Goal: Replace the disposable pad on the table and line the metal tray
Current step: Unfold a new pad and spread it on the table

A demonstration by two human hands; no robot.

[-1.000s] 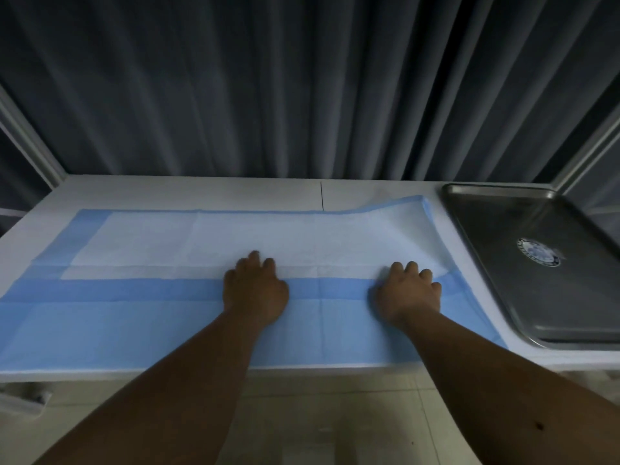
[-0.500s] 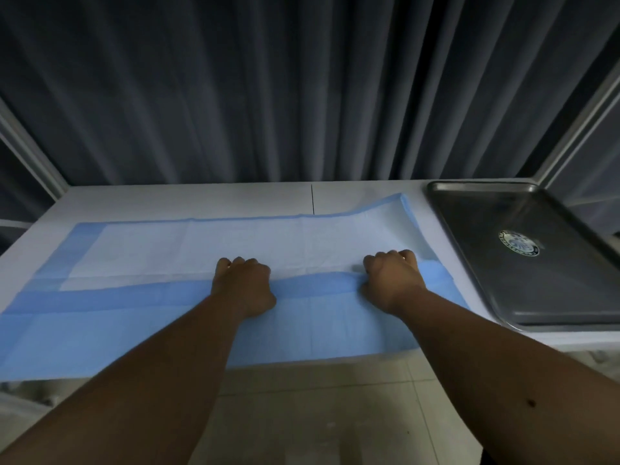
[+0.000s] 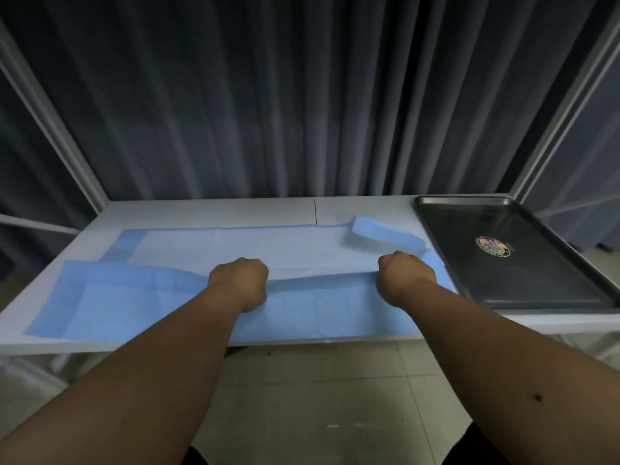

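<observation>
pad (image 3: 268,250), blue and white, lies across a white table (image 3: 208,213), its near strip folded over and its far right corner curled up. left hand (image 3: 240,280) and right hand (image 3: 404,276) each grip the fold in a closed fist (fingertips hidden). metal tray (image 3: 523,283) sits just right, a round sticker (image 3: 492,246) inside.

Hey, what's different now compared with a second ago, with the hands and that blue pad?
Both hands, left hand and right hand, went from lying flat on the blue disposable pad to closed fists gripping it, bunching it toward the person. Its far right corner has curled over, and the left end has rumpled. The metal tray stays unlined on the white table.
</observation>
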